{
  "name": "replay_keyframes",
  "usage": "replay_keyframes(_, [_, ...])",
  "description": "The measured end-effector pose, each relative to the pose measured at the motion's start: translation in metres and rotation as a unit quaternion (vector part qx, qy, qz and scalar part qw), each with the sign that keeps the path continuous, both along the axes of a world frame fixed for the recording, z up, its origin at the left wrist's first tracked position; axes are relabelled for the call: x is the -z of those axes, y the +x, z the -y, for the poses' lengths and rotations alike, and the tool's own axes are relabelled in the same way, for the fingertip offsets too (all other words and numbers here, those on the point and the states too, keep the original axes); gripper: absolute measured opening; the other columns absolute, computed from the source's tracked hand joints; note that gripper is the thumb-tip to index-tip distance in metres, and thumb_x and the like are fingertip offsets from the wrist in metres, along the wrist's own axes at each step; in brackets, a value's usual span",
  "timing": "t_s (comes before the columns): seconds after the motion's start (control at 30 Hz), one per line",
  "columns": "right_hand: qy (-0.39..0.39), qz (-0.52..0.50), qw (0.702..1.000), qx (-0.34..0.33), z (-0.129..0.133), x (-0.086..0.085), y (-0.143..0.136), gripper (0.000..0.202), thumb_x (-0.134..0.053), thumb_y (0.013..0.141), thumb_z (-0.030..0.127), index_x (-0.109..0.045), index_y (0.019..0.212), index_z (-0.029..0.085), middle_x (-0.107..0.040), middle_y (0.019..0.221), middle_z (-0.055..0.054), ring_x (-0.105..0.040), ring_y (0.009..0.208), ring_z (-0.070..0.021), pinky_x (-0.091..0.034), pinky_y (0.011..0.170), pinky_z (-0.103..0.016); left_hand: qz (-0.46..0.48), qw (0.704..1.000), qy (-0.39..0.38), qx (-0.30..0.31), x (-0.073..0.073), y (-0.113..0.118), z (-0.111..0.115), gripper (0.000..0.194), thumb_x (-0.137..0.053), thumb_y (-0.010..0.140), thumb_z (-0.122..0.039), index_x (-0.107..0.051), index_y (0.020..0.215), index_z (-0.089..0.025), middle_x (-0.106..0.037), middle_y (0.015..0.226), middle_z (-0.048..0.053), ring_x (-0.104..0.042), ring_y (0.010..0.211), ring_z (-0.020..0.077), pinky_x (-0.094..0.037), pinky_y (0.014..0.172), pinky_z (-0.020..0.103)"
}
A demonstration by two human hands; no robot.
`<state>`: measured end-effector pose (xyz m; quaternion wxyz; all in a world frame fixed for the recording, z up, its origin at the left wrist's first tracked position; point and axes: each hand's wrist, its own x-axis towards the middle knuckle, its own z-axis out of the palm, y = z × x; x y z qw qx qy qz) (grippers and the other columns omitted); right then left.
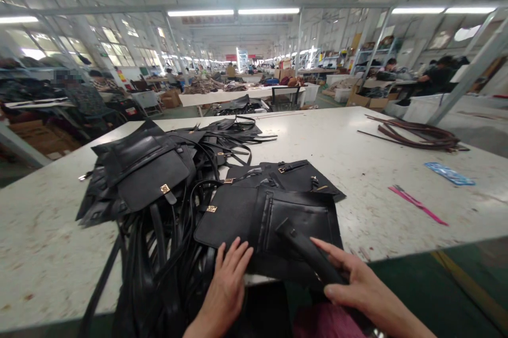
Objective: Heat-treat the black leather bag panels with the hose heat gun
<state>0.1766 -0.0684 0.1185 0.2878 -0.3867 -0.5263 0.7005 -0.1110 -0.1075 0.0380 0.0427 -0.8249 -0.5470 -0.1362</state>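
Note:
A flat black bag piece (pixel 238 211) with a gold clasp lies at the table's front edge. My left hand (pixel 230 280) rests with spread fingers on its lower edge. Between the thumb and fingers of my right hand (pixel 353 280) is a black strap (pixel 309 253), held slantwise over the right part of the piece. Another black piece (pixel 293 174) with small buckles lies partly under it. To the left, a pile of black bag pieces (pixel 151 169) has long straps hanging over the table's front edge.
On the white table (pixel 317 137) are brown straps (pixel 420 134) at the back right, a blue patterned item (pixel 448 173) and a pink strip with a metal end (pixel 420 206). Other people sit at workstations beyond, left and right.

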Motion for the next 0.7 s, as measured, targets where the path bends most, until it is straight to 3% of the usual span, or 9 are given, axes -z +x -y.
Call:
replay_keyframes(0.1, [-0.011, 0.001, 1.0, 0.016, 0.01, 0.028, 0.021, 0.068, -0.063, 0.064, 0.014, -0.041, 0.127, 0.022, -0.064, 0.092, 0.001, -0.057, 0.079, -0.0174, -0.042, 0.065, -0.022, -0.041, 0.999, -0.01, -0.001, -0.011, -0.024, -0.019, 0.072, -0.031, 0.067, 0.009, -0.032, 0.131, -0.024, -0.034, 0.138, 0.008, -0.018, 0.13, 0.0251, -0.022, 0.101, 0.054])
replay_keyframes(0.2, [-0.021, 0.021, 1.0, 0.006, 0.017, 0.053, 0.038, 0.074, -0.063, 0.064, 0.019, -0.034, 0.132, 0.022, -0.064, 0.097, -0.002, -0.059, 0.068, -0.0175, -0.042, 0.055, -0.023, -0.041, 0.996, -0.042, 0.069, -0.015, -0.027, -0.042, 0.066, -0.035, 0.069, 0.006, -0.043, 0.124, -0.031, -0.031, 0.139, 0.006, -0.018, 0.13, 0.024, -0.021, 0.101, 0.053])
replay_keyframes(0.27, [-0.011, 0.026, 1.0, 0.011, 0.019, 0.06, 0.046, 0.075, -0.062, 0.064, 0.017, -0.033, 0.133, 0.023, -0.063, 0.105, -0.003, -0.06, 0.078, -0.0203, -0.044, 0.062, -0.024, -0.014, 0.99, -0.073, 0.116, -0.015, -0.025, -0.054, 0.06, -0.039, 0.069, 0.005, -0.052, 0.113, -0.033, -0.038, 0.136, 0.002, -0.022, 0.129, 0.0219, -0.019, 0.102, 0.051])
replay_keyframes(0.37, [0.014, 0.028, 0.999, 0.024, 0.021, 0.051, 0.049, 0.072, -0.061, 0.064, 0.011, -0.036, 0.131, 0.026, -0.058, 0.116, -0.002, -0.051, 0.106, -0.0238, -0.04, 0.085, -0.027, 0.062, 0.983, -0.119, 0.125, -0.015, -0.024, -0.067, 0.046, -0.047, 0.07, 0.001, -0.062, 0.096, -0.033, -0.052, 0.123, -0.003, -0.032, 0.123, 0.019, -0.02, 0.102, 0.046])
replay_keyframes(0.43, [0.015, 0.027, 0.999, 0.014, 0.022, 0.037, 0.043, 0.073, -0.062, 0.063, 0.012, -0.039, 0.13, 0.028, -0.057, 0.118, -0.001, -0.047, 0.112, -0.0251, -0.037, 0.091, -0.029, 0.11, 0.973, -0.154, 0.129, -0.017, -0.024, -0.073, 0.031, -0.054, 0.072, -0.007, -0.065, 0.088, -0.032, -0.058, 0.114, -0.004, -0.036, 0.118, 0.0182, -0.024, 0.1, 0.041])
replay_keyframes(0.57, [0.024, 0.068, 0.997, -0.009, 0.029, 0.011, 0.023, 0.071, -0.071, 0.059, 0.02, -0.047, 0.125, 0.031, -0.062, 0.109, -0.001, -0.049, 0.109, -0.0292, -0.043, 0.087, -0.031, 0.155, 0.946, -0.227, 0.17, -0.028, -0.022, -0.086, 0.013, -0.06, 0.074, -0.022, -0.067, 0.081, -0.03, -0.064, 0.104, -0.005, -0.04, 0.11, 0.0179, -0.029, 0.093, 0.033])
replay_keyframes(0.7, [0.059, 0.103, 0.992, -0.035, 0.036, 0.012, 0.007, 0.065, -0.072, 0.06, 0.027, -0.051, 0.122, 0.03, -0.067, 0.097, -0.003, -0.061, 0.086, -0.0267, -0.049, 0.074, -0.03, 0.167, 0.942, -0.234, 0.174, -0.035, -0.012, -0.093, 0.008, -0.059, 0.075, -0.023, -0.066, 0.074, -0.027, -0.065, 0.088, -0.004, -0.045, 0.094, 0.0153, -0.03, 0.084, 0.03])
